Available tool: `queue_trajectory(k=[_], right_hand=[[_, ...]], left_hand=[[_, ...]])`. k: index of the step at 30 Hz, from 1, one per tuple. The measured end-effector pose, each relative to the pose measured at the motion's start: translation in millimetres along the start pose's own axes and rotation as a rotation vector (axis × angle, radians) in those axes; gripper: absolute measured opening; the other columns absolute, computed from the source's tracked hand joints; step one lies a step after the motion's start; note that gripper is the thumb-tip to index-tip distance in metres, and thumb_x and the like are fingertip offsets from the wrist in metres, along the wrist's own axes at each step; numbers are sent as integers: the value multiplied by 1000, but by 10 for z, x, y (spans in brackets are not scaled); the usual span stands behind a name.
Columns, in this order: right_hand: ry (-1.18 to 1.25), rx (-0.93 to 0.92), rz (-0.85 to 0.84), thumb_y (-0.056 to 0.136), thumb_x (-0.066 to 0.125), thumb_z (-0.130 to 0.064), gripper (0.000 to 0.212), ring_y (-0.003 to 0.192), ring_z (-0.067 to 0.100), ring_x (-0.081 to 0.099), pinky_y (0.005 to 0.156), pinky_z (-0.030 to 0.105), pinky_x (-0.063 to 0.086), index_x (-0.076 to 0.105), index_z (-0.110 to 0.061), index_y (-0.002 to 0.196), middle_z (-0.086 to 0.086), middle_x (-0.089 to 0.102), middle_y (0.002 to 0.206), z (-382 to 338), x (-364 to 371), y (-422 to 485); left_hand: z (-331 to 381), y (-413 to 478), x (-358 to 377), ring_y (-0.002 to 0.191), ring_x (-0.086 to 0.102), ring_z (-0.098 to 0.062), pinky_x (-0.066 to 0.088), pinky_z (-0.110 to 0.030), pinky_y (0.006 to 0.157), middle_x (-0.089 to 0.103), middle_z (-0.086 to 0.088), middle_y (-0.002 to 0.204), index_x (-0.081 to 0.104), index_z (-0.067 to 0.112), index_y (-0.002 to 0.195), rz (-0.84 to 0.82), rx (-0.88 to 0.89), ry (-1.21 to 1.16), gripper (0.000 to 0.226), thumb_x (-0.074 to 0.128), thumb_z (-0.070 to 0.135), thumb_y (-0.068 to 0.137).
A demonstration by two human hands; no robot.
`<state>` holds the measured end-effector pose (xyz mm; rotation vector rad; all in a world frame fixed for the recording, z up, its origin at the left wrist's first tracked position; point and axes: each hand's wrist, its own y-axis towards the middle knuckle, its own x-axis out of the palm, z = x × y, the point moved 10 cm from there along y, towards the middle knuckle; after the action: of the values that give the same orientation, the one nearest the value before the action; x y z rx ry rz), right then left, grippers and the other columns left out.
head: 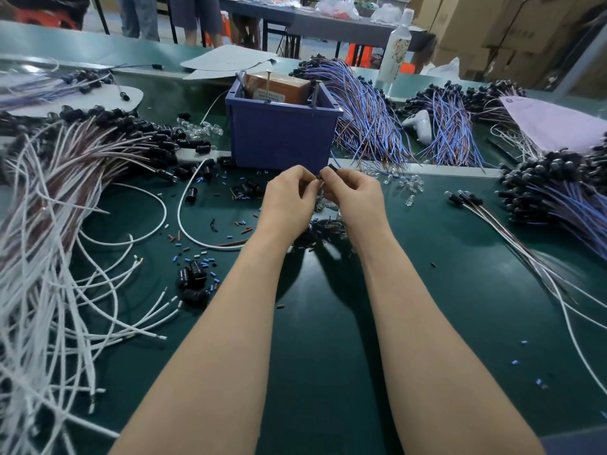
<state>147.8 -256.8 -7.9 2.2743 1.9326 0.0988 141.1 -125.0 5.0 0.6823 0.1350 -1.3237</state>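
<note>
A dark green surface (pixel 328 356) fills the view, scattered with tiny blue, brown and white sleeve offcuts. At the near left lies a thick tangle of white wires (pixel 49 274), with a few loose black sockets (pixel 192 280) just beside it. Further back, in the middle, stands a blue plastic box (pixel 282 136). Small clear bulbs (pixel 407 185) lie to its right, and heaps of blue and purple wires (pixel 368 119) tipped with black sockets spread behind and to the right. Beyond them stand a tall white bottle (pixel 395 50), a grey table (pixel 328 24) and stacked cardboard boxes (pixel 476 34) at the far right of a workshop room. Two bare forearms reach forward from the bottom edge and meet just in front of the box. The left hand (pixel 289 198) and right hand (pixel 354 198) are raised above the surface, fingers curled, tips pinching a small black socket (pixel 331 169) between them; finer detail is too small to tell.
</note>
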Motion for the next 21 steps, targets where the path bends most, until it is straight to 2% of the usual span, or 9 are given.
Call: queue_trajectory(k=[3, 8, 12, 17, 21], right_hand=[[10, -6, 12, 90, 63, -14, 11, 69, 8, 59, 74, 23, 52, 67, -5, 90, 1, 64, 75, -12, -12, -3], [49, -14, 35, 90, 63, -12, 9, 62, 5, 56, 68, 19, 50, 67, -4, 88, 0, 61, 70, -16, -43, -16], [68, -31, 51, 90, 62, -11, 9, 64, 8, 54, 68, 21, 48, 66, -6, 84, 0, 59, 68, -34, -39, -20], [121, -45, 69, 92, 60, -8, 10, 67, 11, 53, 68, 21, 47, 65, -1, 89, 6, 59, 72, -50, -40, -27], [57, -17, 41, 90, 62, -10, 13, 68, 10, 55, 73, 23, 49, 66, 2, 95, 4, 61, 74, -10, -15, -29]], left_hand=[[4, -4, 2, 62, 49, 3, 34, 0, 57, 53, 16, 68, 56, 17, 82, -5, 0, -5, 11, 57, 16, 93], [12, -29, 35, 63, 49, 0, 34, -2, 58, 53, 15, 67, 55, 16, 81, -34, 4, 2, 11, 58, 17, 92], [22, -36, 40, 66, 49, -7, 34, -11, 60, 54, 9, 70, 54, 15, 82, -62, 13, 7, 12, 56, 18, 93], [50, -46, 71, 70, 51, -16, 35, -22, 64, 57, 3, 74, 52, 15, 83, -101, 13, 33, 12, 55, 19, 94], [-24, -48, 61, 82, 53, -22, 44, -35, 82, 60, 0, 85, 55, 15, 87, -86, -32, 92, 8, 52, 18, 94]])
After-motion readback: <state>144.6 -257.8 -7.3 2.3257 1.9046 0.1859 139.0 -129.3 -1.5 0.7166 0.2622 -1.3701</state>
